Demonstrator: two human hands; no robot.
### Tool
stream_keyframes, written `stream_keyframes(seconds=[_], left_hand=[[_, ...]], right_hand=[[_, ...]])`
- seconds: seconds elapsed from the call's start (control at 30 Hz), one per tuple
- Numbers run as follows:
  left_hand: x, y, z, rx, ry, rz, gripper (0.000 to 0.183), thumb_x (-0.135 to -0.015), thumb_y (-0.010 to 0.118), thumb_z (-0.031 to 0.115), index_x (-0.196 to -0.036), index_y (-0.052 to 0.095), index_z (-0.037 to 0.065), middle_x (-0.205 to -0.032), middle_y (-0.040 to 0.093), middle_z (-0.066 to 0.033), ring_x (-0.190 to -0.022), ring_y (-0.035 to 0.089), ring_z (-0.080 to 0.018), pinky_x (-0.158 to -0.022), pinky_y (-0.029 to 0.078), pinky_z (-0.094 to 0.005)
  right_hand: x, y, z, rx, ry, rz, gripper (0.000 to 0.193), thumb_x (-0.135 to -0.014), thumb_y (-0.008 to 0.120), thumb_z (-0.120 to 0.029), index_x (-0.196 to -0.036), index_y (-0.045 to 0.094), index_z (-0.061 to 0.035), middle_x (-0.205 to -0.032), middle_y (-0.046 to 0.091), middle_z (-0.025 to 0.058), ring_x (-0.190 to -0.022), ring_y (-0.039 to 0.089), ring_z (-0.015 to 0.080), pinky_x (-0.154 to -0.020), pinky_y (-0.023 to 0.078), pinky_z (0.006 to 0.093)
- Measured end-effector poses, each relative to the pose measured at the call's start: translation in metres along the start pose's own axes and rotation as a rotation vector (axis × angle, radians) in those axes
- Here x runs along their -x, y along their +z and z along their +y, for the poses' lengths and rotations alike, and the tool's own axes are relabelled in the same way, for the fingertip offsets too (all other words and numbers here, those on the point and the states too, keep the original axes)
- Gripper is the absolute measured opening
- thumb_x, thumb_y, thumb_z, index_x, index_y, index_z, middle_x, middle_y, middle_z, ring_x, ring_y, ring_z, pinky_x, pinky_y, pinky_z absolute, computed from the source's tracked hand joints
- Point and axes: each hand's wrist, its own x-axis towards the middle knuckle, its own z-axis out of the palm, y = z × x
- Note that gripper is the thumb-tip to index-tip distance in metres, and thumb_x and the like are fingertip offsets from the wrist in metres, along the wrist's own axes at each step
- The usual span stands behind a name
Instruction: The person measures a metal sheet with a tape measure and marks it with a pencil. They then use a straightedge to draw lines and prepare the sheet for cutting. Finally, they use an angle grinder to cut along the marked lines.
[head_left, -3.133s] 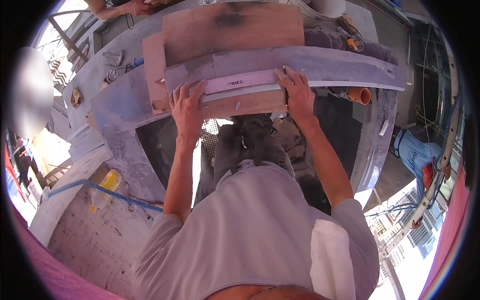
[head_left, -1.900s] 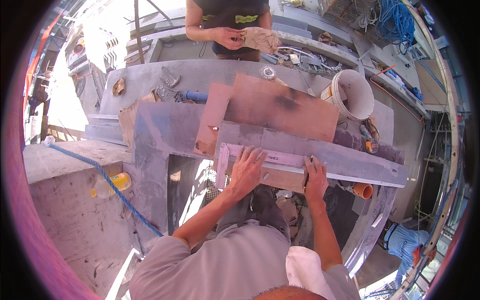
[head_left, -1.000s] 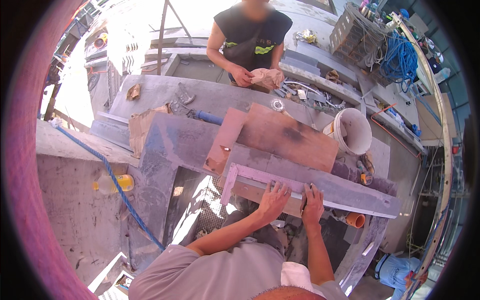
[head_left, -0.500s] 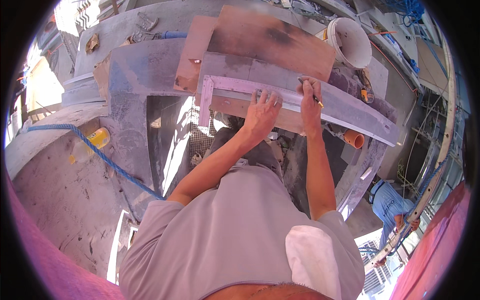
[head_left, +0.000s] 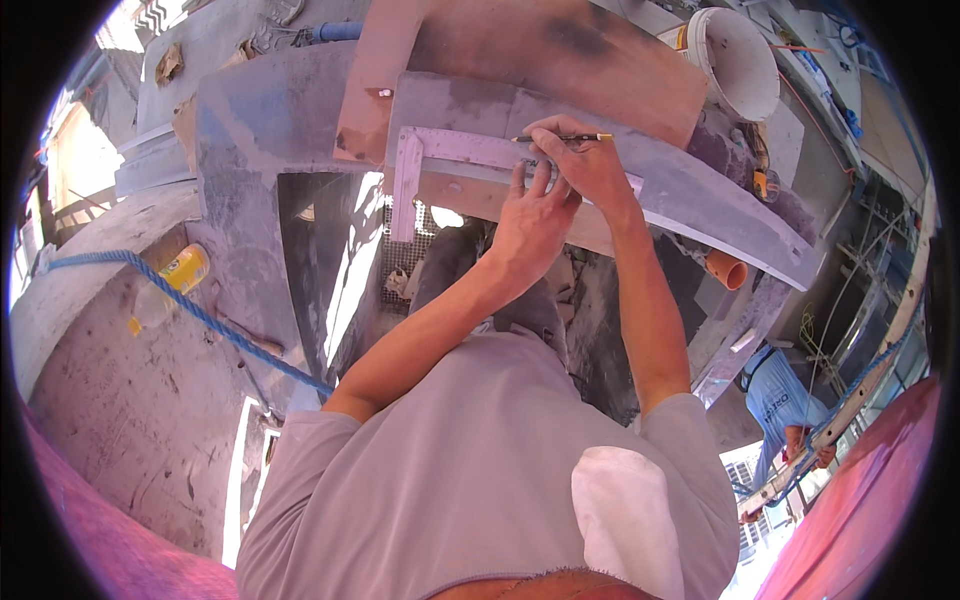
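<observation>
My left hand point(head_left: 532, 228) rests with spread fingers at the near edge of an L-shaped metal square point(head_left: 465, 146). The square's long arm lies along a grey slab point(head_left: 455, 98), and its short arm hangs past the slab's near edge. Just above that hand, my right hand point(head_left: 590, 172) pinches a dark pencil point(head_left: 590, 137), held nearly level across the square with its point to the left. Both hands cover part of the square's long arm. Behind the slab sits a reddish-brown board point(head_left: 560, 50).
A white bucket point(head_left: 745, 70) lies tipped at the far right, near an orange pipe point(head_left: 727, 270). On the left, a blue rope point(head_left: 215, 322) crosses a plastic bottle point(head_left: 172, 287). A person in blue point(head_left: 780, 395) is at the lower right. Below the slab is a gap with mesh point(head_left: 398, 275).
My right hand has moved left along the square, closer to my left hand, and the pencil has turned from steeply tilted to nearly level. The view has shifted slightly.
</observation>
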Motion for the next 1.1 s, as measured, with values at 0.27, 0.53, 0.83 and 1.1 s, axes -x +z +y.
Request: stream_keyframes(seconds=[0.27, 0.53, 0.83, 1.1], left_hand=[[-0.001, -0.003, -0.001, 0.02, 0.014, -0.031, 0.052, -0.092, 0.068, 0.01, -0.143, 0.069, 0.001, -0.16, 0.052, -0.0179, -0.156, 0.043, -0.0461, -0.124, 0.042, -0.0713], [-0.001, -0.003, 0.0, -0.018, 0.006, 0.005, 0.047, -0.094, 0.07, 0.009, -0.14, 0.073, 0.007, -0.153, 0.057, -0.0173, -0.153, 0.047, -0.0431, -0.126, 0.042, -0.0658], [-0.002, 0.0, 0.001, -0.009, -0.014, -0.01, 0.058, -0.094, 0.068, 0.005, -0.151, 0.065, 0.007, -0.155, 0.056, -0.0183, -0.152, 0.048, -0.0452, -0.127, 0.04, -0.0639], [-0.005, -0.007, 0.001, -0.023, 0.002, -0.057, 0.062, -0.094, 0.067, 0.007, -0.155, 0.06, 0.003, -0.157, 0.055, -0.0207, -0.15, 0.049, -0.0459, -0.127, 0.038, -0.0636]], right_hand=[[0.002, 0.009, -0.004, 0.005, 0.003, 0.021, 0.022, -0.108, 0.073, -0.02, -0.119, 0.081, -0.0036, -0.103, 0.082, 0.0076, -0.099, 0.075, 0.0148, -0.089, 0.06, 0.0324], [-0.002, 0.006, -0.001, 0.086, -0.043, -0.002, 0.02, -0.105, 0.074, -0.019, -0.115, 0.079, -0.0023, -0.1, 0.08, 0.0042, -0.091, 0.069, 0.0122, -0.085, 0.057, 0.0312], [0.024, -0.057, 0.006, 0.263, 0.032, 0.052, 0.019, -0.104, 0.073, -0.021, -0.111, 0.08, -0.0044, -0.092, 0.076, 0.0002, -0.078, 0.059, 0.0068, -0.073, 0.053, 0.0285], [0.038, -0.069, 0.003, 0.308, 0.049, 0.122, 0.02, -0.105, 0.072, -0.021, -0.112, 0.08, -0.0035, -0.093, 0.076, 0.0038, -0.088, 0.066, 0.0106, -0.083, 0.055, 0.0296]])
